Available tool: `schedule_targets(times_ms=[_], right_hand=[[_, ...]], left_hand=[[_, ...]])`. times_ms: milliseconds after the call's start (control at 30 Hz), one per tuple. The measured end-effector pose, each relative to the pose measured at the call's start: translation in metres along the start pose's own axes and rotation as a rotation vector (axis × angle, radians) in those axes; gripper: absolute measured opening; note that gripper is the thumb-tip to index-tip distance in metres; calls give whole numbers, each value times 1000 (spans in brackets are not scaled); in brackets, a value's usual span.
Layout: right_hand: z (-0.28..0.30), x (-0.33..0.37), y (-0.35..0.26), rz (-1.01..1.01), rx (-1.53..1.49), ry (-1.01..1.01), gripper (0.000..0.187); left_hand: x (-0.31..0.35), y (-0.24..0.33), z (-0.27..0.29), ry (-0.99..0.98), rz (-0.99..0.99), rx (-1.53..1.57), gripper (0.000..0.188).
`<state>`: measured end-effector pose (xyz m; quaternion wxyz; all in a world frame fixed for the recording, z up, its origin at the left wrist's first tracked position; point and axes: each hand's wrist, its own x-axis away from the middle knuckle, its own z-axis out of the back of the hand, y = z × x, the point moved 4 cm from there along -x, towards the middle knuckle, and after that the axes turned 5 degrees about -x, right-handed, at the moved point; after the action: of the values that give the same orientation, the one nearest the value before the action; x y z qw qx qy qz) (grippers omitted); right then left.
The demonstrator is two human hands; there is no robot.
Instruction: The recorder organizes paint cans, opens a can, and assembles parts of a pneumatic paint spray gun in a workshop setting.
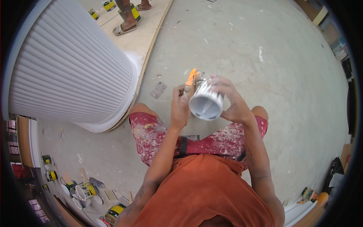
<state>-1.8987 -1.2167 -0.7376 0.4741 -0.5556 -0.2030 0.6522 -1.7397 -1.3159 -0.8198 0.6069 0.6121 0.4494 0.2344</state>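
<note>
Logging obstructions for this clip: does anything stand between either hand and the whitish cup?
Nothing visible between the right hand and the whitish cup: fingers lie against the cup's side. For the left hand, the orange tool it holds stands between.

On my remote feed I can read no wording; blurred lettering marks yellow-and-dark labels (90, 189) on cans (114, 214) behind-left of where the right hand (230, 92) grips, and on farther cans (109, 5) ahead-left.
</note>
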Motion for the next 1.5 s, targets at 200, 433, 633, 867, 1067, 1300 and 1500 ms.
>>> schedule_targets(times_ms=[200,433,633,867,1067,1300,1500], right_hand=[[-20,16,-4,203,651,-261,45],[1,42,36,-10,570,188,34],[-25,29,98,-863,-679,562,42],[67,-10,186,-654,192,154,44],[53,94,117,-752,688,-793,53],[-15,148,-15,-432,834,-1048,57],[9,-7,21,-553,990,-1212,29]], left_hand=[[-10,11,7,-21,108,211,61],[-6,21,3,70,94,287,58],[2,13,7,117,44,140,59],[-6,-38,79,199,302,129,68],[4,-51,131,171,343,327,58],[13,-87,132,428,479,707,51],[5,-84,142,463,553,828,51]])
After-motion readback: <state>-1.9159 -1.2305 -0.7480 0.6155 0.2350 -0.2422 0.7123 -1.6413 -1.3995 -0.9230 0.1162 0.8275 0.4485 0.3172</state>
